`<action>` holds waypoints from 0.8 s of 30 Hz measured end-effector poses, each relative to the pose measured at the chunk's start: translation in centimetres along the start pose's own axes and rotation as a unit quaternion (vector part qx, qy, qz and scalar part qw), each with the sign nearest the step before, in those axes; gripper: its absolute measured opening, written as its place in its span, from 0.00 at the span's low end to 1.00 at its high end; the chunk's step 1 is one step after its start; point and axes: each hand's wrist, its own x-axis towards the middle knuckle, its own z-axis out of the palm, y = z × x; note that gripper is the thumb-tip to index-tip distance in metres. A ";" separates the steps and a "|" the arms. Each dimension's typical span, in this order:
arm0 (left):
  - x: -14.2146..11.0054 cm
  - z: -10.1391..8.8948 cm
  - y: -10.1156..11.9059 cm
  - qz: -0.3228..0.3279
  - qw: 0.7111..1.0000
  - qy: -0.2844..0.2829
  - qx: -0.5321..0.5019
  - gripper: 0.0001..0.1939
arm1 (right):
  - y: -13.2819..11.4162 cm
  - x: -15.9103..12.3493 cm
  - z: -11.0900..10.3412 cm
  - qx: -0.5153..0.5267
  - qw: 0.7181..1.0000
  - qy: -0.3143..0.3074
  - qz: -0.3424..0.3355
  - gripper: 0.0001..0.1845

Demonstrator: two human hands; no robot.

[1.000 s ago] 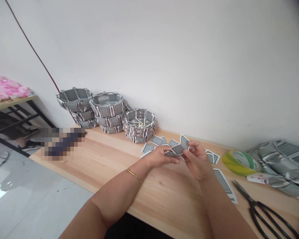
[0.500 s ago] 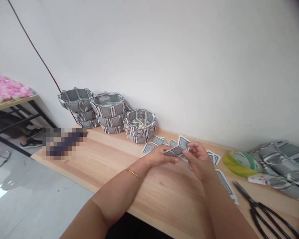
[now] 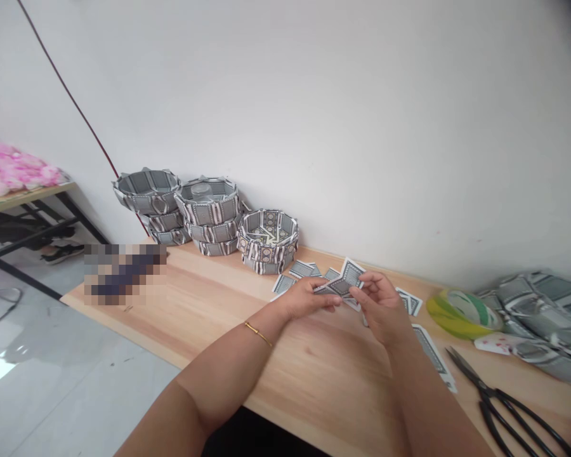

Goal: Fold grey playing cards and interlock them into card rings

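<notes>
Between my two hands is a grey-and-white patterned playing card (image 3: 353, 279), bent along a crease so that one part stands up. My left hand (image 3: 309, 298) is closed on its left side, thumb and fingers pressed to it. On the right edge, my right hand (image 3: 380, 304) pinches it between thumb and fingers. Whether more than one card is held I cannot tell. Loose playing cards (image 3: 302, 269) lie on the table just behind my left hand. More cards (image 3: 412, 302) lie beyond my right wrist, and a larger card pile (image 3: 431, 352) is partly hidden by my right forearm.
Black-handled scissors (image 3: 485, 390) lie at the right, near yellow-green tape rolls (image 3: 464, 314) and a heap of folded-card pieces (image 3: 547, 311). Stacked round card baskets (image 3: 209, 212) and a shorter patterned basket (image 3: 268, 244) stand along the wall. A blurred-out object (image 3: 128, 273) is at the table's left end.
The bent card has shifted slightly in my fingers, its upright part tilting a little. Both hands keep their hold in nearly the same place.
</notes>
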 end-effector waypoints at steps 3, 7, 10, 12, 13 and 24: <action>0.0 0.1 -0.1 -0.011 1.000 -0.003 -0.017 0.24 | -0.1 0.0 -0.2 -0.026 1.000 -0.008 -0.003 0.18; 0.0 0.1 -0.2 -0.018 1.000 -0.003 -0.012 0.25 | 0.0 0.1 -0.4 -0.038 0.999 -0.019 -0.005 0.18; 0.1 0.1 -0.3 -0.021 1.000 -0.004 -0.001 0.25 | 0.3 0.2 -0.5 -0.040 0.999 -0.023 -0.010 0.18; 0.1 0.0 -0.5 -0.018 1.000 -0.007 0.001 0.25 | 0.5 0.2 -0.7 -0.047 0.998 -0.023 -0.021 0.17; 0.2 0.0 -0.6 -0.014 1.000 -0.010 0.003 0.25 | 0.6 0.3 -0.7 -0.052 0.998 -0.024 -0.027 0.17; 0.0 0.0 -0.2 -0.005 0.995 -0.100 -0.017 0.22 | 0.8 0.3 -0.9 -0.048 0.996 -0.056 -0.045 0.19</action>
